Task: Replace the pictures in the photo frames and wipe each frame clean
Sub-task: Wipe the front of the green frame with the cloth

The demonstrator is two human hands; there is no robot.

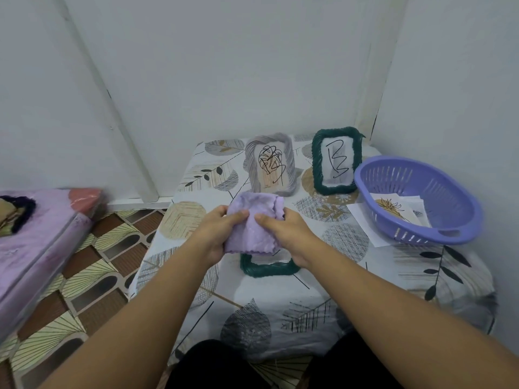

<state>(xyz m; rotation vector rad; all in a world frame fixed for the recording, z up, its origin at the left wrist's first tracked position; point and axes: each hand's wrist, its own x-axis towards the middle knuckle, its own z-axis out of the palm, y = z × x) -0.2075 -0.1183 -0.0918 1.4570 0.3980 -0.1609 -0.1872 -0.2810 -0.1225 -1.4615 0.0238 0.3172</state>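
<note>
My left hand (217, 234) and my right hand (286, 237) both grip a folded lilac cloth (254, 223) above the table. Under the cloth lies a dark green yarn-wrapped frame (266, 269); only its near edge shows. A grey yarn-wrapped frame (270, 164) with a black scribble drawing stands at the back of the table. To its right stands a second green frame (335, 161) holding a sheet with a black zigzag mark.
A purple plastic basket (418, 197) at the right holds paper pictures (393, 209), and more sheets lie under it. A leaf-print cloth (280, 304) covers the table. Walls close in behind and to the right. A pink mattress (33, 234) lies on the patterned floor at left.
</note>
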